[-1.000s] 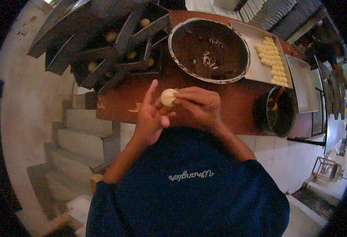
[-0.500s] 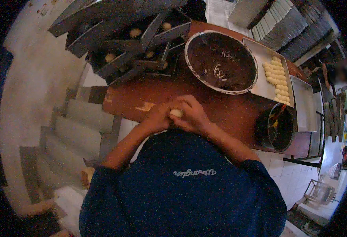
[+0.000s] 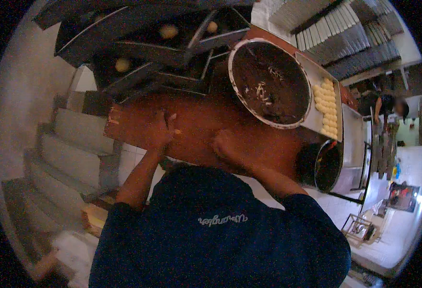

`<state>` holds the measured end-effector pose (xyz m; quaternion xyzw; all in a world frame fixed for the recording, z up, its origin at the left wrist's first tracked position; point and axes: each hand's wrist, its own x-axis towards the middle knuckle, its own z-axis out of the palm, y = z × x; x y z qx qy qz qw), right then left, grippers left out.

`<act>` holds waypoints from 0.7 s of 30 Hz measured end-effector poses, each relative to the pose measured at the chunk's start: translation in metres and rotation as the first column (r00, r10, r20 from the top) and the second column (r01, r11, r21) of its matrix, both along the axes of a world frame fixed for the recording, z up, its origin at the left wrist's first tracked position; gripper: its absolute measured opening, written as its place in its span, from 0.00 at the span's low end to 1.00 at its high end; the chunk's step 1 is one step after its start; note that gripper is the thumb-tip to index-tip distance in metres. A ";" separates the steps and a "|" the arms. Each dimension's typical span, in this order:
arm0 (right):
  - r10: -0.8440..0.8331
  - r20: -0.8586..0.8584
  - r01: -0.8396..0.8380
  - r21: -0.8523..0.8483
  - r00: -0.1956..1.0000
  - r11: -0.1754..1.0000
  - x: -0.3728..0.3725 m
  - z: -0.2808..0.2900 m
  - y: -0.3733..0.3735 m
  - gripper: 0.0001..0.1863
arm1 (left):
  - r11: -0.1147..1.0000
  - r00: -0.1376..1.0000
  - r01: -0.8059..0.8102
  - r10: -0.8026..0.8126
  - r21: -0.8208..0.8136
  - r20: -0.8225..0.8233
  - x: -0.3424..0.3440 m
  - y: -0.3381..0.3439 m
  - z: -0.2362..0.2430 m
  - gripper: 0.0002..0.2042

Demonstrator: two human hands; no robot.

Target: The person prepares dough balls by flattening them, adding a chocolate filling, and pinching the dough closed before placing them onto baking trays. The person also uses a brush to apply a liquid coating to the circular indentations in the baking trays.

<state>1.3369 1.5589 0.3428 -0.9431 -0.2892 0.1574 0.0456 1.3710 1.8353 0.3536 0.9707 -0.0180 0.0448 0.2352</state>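
Note:
My left hand is over the brown tabletop, its fingers and thumb apart and nothing visible in it. My right hand rests low at the table's near side with its fingers curled in; whatever they may hold is hidden. Beyond my hands, dark metal loaf tins are stacked at the back left. Pale dough balls sit in them, among them one dough ball at the left. To the right of the tins stands a wide round basin of dark brown filling.
A metal tray with rows of small dough pieces lies right of the basin. A dark pot stands at the table's right end. Grey steps rise at the left. Another person is in the far right background.
My hands were together around a pale dough ball; now they are apart, the left further left. The ball no longer shows between them. The whole view has shifted slightly.

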 end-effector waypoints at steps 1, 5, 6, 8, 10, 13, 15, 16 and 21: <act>-0.028 -0.083 0.025 -0.041 0.996 0.999 0.009 0.012 -0.007 0.18 | 1.000 0.994 -0.026 0.024 -0.014 -0.109 0.002 -0.006 0.011 0.38; -0.394 0.177 0.327 0.315 0.902 0.891 0.030 0.001 0.006 0.20 | 0.988 0.973 0.060 -0.027 0.139 -0.231 0.002 -0.011 0.043 0.39; -0.396 0.307 0.288 0.342 0.865 0.894 0.025 -0.042 0.012 0.20 | 0.940 0.987 0.159 -0.143 0.302 -0.074 -0.007 -0.011 0.034 0.39; -0.300 0.411 0.097 0.447 0.861 0.889 0.019 -0.063 0.032 0.21 | 0.939 0.984 0.139 -0.167 0.316 0.063 -0.011 0.003 0.013 0.40; -0.096 0.359 -0.020 0.306 0.928 0.952 -0.016 -0.142 -0.032 0.22 | 0.991 0.995 0.080 -0.085 0.111 0.049 -0.009 0.007 0.005 0.41; -0.367 -0.377 0.511 0.431 0.851 0.744 0.021 -0.131 -0.067 0.16 | 0.992 0.996 0.053 -0.062 -0.115 -0.070 0.006 0.000 -0.006 0.42; -0.380 -0.143 0.404 0.408 0.914 0.819 0.038 -0.104 -0.029 0.16 | 0.976 0.988 -0.010 -0.024 -0.218 -0.154 0.003 0.005 -0.002 0.42; -0.390 -0.071 0.383 0.409 0.918 0.828 0.038 -0.103 -0.016 0.16 | 0.962 0.982 -0.030 -0.022 -0.270 -0.187 0.005 0.004 0.002 0.43; -0.303 -0.183 0.352 0.376 0.935 0.857 0.021 -0.089 -0.012 0.18 | 0.897 0.973 -0.130 0.034 -0.423 -0.228 0.005 0.008 0.005 0.45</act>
